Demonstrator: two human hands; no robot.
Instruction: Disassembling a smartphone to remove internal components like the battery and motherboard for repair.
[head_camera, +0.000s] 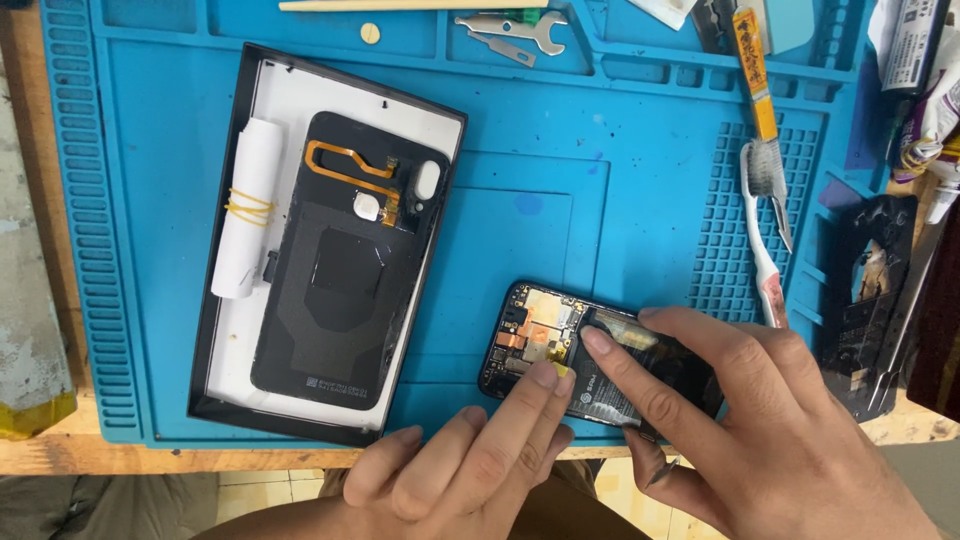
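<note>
Our left hand (470, 460): we press thumb and forefinger together on a small yellow pick (562, 370), its tip against the opened phone (560, 345).
Our right hand (740, 420): we lay it flat over the phone's right half, fingers spread rather than curled, forefinger on the battery (615, 385), the thumb tucked under the near edge; it steadies rather than clasps.
Phone: back off, copper and gold parts bared just beyond our left fingertips, lying on the blue work mat (560, 170).
Back cover (345, 265): well to the left of our hands, inside a shallow black tray (232, 150), beside a white roll (248, 205) bound with rubber bands.
Beyond our right hand: a toothbrush (760, 215) and tweezers (782, 215) side by side.
Far edge of mat: a small wrench (525, 30).
</note>
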